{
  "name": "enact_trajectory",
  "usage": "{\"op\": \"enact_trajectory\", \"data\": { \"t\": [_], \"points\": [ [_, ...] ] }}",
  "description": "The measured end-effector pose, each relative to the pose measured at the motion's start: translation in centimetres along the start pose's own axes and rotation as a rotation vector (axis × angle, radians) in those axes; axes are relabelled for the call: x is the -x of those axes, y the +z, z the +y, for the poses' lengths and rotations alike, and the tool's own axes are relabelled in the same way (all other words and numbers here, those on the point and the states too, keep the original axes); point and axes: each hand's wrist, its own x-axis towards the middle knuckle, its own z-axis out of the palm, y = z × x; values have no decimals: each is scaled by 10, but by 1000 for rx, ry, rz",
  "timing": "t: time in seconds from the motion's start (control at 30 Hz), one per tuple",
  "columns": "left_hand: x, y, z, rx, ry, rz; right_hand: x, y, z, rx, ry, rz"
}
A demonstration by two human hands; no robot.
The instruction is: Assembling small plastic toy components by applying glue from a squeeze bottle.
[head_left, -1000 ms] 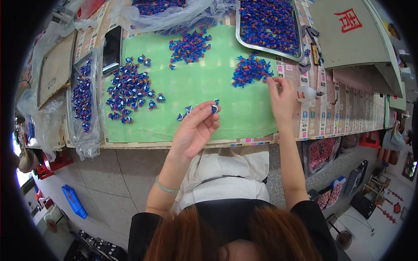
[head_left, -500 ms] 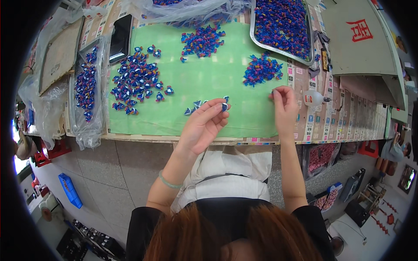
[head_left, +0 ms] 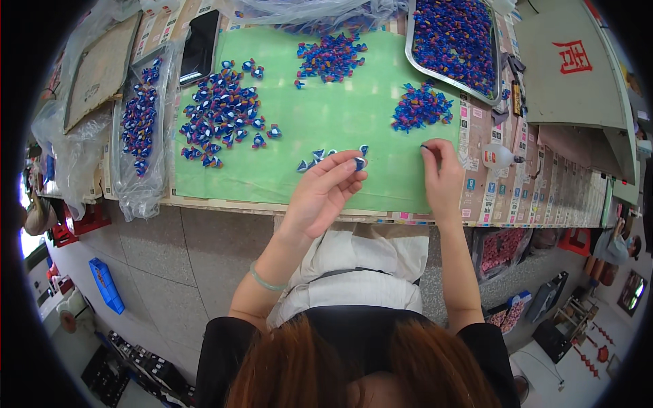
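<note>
My left hand (head_left: 325, 194) is closed in a pinch on a small blue-and-white piece (head_left: 360, 164), held above the green mat (head_left: 340, 112). Several similar blue-and-white pieces (head_left: 317, 155) lie on the mat just beyond those fingers. To the right, near the mat's right edge, the thumb and index finger of my right hand (head_left: 445, 178) pinch a tiny dark blue piece (head_left: 424, 146), mostly too small to make out. Beyond that hand lies a pile of bright blue pieces (head_left: 422, 109). Blue, white and orange pieces (head_left: 224, 112) spread over the mat's left side.
A pile of blue and orange pieces (head_left: 331, 58) lies at the back, near a clear plastic bag (head_left: 306, 15). A metal tray (head_left: 408, 51) full of pieces stands back right, a small white bottle (head_left: 498, 156) below it. At left are a phone (head_left: 199, 49) and a bagged tray (head_left: 163, 136).
The whole view has shifted slightly, so the table sits further right. My right hand has moved a little left over the mat. My left hand keeps its pinch on the blue-and-white piece.
</note>
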Motion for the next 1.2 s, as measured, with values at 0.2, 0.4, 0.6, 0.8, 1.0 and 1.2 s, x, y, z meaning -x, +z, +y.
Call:
{"op": "enact_trajectory", "data": {
  "t": [0.2,0.4,0.6,0.8,1.0,1.2],
  "points": [
    [3,5,0,-23,-40,-68,12,-5,-53,-780,348,-258],
    [5,10,-2,-69,1,-80,17,4,-66,-724,259,-304],
    [7,13,-4,-193,101,-24,20,11,-71,-766,323,-200],
    [8,17,-8,-381,251,-2,27,19,-66,-654,226,-132],
    [7,18,-13,-740,498,72,24,20,-69,-733,289,-103],
    [9,24,-12,-1100,800,86,26,20,-67,-726,275,-104]
  ]
}}
